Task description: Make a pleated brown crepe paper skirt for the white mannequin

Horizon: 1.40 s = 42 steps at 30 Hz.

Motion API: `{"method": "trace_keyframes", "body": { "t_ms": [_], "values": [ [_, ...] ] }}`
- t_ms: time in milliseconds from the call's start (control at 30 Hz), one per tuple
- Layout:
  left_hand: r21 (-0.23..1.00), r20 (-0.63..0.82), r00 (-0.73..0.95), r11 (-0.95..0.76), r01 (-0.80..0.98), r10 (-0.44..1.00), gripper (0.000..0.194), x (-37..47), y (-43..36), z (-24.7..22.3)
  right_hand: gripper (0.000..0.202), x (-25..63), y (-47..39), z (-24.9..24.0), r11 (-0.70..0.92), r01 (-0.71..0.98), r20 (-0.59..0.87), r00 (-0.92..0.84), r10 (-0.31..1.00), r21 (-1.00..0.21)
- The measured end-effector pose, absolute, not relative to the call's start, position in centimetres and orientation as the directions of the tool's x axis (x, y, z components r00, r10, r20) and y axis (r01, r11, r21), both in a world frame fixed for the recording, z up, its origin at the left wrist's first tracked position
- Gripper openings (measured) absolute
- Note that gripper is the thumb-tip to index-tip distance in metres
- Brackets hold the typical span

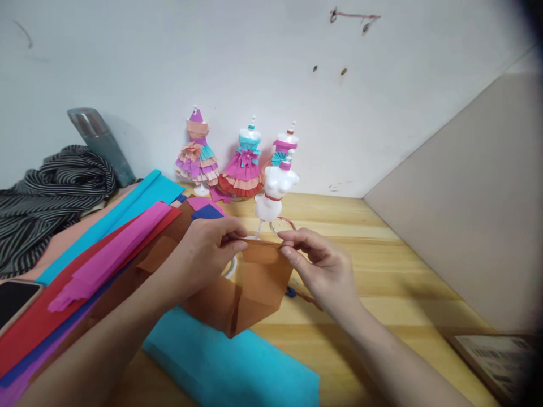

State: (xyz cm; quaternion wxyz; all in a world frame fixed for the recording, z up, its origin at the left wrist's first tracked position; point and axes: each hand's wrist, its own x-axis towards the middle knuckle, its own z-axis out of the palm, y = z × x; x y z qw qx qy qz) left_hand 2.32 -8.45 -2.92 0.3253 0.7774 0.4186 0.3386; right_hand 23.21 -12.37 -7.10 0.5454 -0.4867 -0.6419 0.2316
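A sheet of brown crepe paper (263,277) hangs between my two hands, its top edge stretched level and its lower part creased. My left hand (212,249) pinches the left end of that edge between thumb and fingers. At the right end, my right hand (320,263) grips the same edge in a pinch. Just behind the paper stands a small white dress-form mannequin (278,183) with a pink neck band and a red band at its waist. The mannequin's base is partly hidden by the paper and my left hand.
Three mannequins in paper dresses, one purple and peach (197,152), stand by the wall. Folded crepe papers, including a pink one (123,249), lie left beside a phone (17,302) and striped cloth (63,186). A blue sheet (237,362) lies in front; blue-handled scissors (291,291) lie behind.
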Motion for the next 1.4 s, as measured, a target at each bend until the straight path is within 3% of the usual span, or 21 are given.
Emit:
{"method": "trace_keyframes", "body": {
  "t_ms": [133, 267, 367, 567, 767, 933, 1067, 1200, 1400],
  "values": [
    [0.929, 0.069, 0.421, -0.212, 0.302, 0.904, 0.04, 2.2, -7.7, -3.2, 0.013, 23.1, -12.4, -7.0, 0.357, 0.284, 0.403, 0.124, 0.907, -0.89],
    [0.962, -0.077, 0.514, -0.071, 0.263, 0.854, 0.043, 2.0, -7.4, -3.0, 0.012, 23.0, -12.4, -6.8, 0.323, 0.225, 0.36, 0.152, 0.92, -0.919],
    [0.978, -0.085, 0.563, -0.04, 0.205, 0.822, 0.031, 1.9, -7.4, -2.9, 0.012, 23.0, -12.4, -6.9, 0.333, 0.209, 0.364, 0.129, 0.922, -0.919],
    [0.99, -0.094, 0.576, 0.015, 0.14, 0.812, 0.026, 1.9, -7.4, -2.9, 0.013, 23.2, -12.4, -7.1, 0.332, 0.236, 0.369, 0.131, 0.92, -0.913],
    [0.995, -0.049, 0.591, -0.008, 0.095, 0.805, 0.038, 1.8, -7.6, -2.3, 0.013, 23.1, -12.3, -7.2, 0.332, 0.228, 0.366, 0.129, 0.922, -0.915],
    [0.994, -0.099, 0.568, 0.055, 0.094, 0.817, 0.047, 1.8, -7.7, -2.2, 0.012, 23.0, -12.4, -7.2, 0.321, 0.211, 0.353, 0.141, 0.925, -0.923],
    [0.998, 0.015, 0.53, -0.044, 0.041, 0.848, 0.048, 2.3, -7.9, -3.1, 0.01, 23.0, -12.4, -7.2, 0.33, 0.166, 0.35, 0.106, 0.931, -0.929],
    [0.976, 0.161, 0.517, -0.212, 0.042, 0.841, 0.033, 2.4, -7.9, -3.5, 0.011, 23.0, -12.4, -7.0, 0.29, 0.109, 0.301, 0.109, 0.947, -0.951],
    [0.944, 0.227, 0.513, -0.316, 0.093, 0.828, 0.021, 2.2, -7.8, -3.1, 0.014, 22.9, -12.3, -6.7, 0.218, 0.017, 0.218, 0.094, 0.971, -0.976]
  ]
}}
